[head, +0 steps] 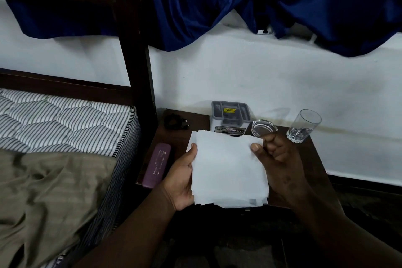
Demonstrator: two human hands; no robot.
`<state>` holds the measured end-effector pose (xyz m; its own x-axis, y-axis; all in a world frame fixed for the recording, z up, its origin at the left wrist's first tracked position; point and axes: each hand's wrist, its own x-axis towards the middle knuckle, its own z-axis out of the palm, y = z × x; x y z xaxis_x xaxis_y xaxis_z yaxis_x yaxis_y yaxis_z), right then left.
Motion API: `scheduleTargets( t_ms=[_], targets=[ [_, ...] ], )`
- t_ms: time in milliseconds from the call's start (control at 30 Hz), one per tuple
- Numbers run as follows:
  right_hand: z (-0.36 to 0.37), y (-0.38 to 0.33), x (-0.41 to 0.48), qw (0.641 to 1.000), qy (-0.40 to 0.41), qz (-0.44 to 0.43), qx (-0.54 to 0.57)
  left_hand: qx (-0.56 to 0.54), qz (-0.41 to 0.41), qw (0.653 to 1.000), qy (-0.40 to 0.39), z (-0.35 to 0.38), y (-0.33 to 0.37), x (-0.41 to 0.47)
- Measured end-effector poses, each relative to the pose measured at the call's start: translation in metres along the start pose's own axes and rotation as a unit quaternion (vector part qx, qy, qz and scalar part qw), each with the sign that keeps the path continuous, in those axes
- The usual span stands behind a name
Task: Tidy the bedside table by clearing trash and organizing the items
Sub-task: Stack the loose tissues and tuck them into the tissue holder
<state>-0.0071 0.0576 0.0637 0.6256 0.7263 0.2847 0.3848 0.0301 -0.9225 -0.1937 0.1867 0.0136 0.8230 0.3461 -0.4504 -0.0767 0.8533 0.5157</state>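
white tissues (228, 169) between left hand (181, 180) and right hand (276, 154) grip

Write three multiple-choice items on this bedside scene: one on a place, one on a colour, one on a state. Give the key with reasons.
1. Where does the drinking glass stand?
A. at the right back corner of the bedside table
B. on the mattress
C. on the floor

2. What colour is the long case by the table's left edge?
A. green
B. purple
C. white

3. How are the white tissues held?
A. crumpled in one fist
B. lying loose on the table
C. as a flat stack between both hands

Key: 1 A, it stands near the wall, right of the glass ashtray. 2 B, its surface is plainly purple. 3 C, the left hand and the right hand each grip a side.
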Motion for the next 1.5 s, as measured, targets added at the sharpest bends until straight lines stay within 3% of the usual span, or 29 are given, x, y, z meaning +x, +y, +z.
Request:
scheduleTargets(
  t_ms=[133,333,500,667,833,900,1033,1133,1500],
  targets=[
    [0.002,0.004,0.008,0.996,-0.027,0.066,0.059,-0.006,0.003,1.0,-0.029,0.002,0.0,-0.003],
    [0.006,0.016,0.013,0.995,-0.036,0.085,-0.023,-0.03,0.023,0.996,-0.079,0.006,0.004,-0.01],
    [0.008,0.021,0.011,0.994,-0.01,0.092,-0.059,-0.03,0.029,0.999,-0.032,0.008,0.002,-0.011],
    [0.011,0.026,0.007,0.99,0.007,0.114,-0.089,0.043,0.013,0.999,0.026,0.013,0.003,-0.014],
    [0.005,0.044,0.009,0.969,0.019,0.242,-0.042,0.097,0.016,0.991,0.094,0.006,0.006,-0.014],
    [0.001,0.06,0.014,0.956,0.025,0.285,-0.071,0.129,0.003,0.984,0.121,0.0,0.006,-0.014],
    [-0.002,0.087,0.025,0.937,-0.048,0.195,-0.284,0.167,-0.035,0.974,0.152,-0.009,0.004,-0.01],
    [0.005,0.096,0.036,0.929,-0.125,0.132,-0.324,0.174,-0.044,0.969,0.168,-0.01,0.003,-0.007],
    [0.035,0.102,0.071,0.856,-0.145,0.178,-0.463,0.174,-0.055,0.962,0.202,-0.012,0.001,0.005]
  ],
)
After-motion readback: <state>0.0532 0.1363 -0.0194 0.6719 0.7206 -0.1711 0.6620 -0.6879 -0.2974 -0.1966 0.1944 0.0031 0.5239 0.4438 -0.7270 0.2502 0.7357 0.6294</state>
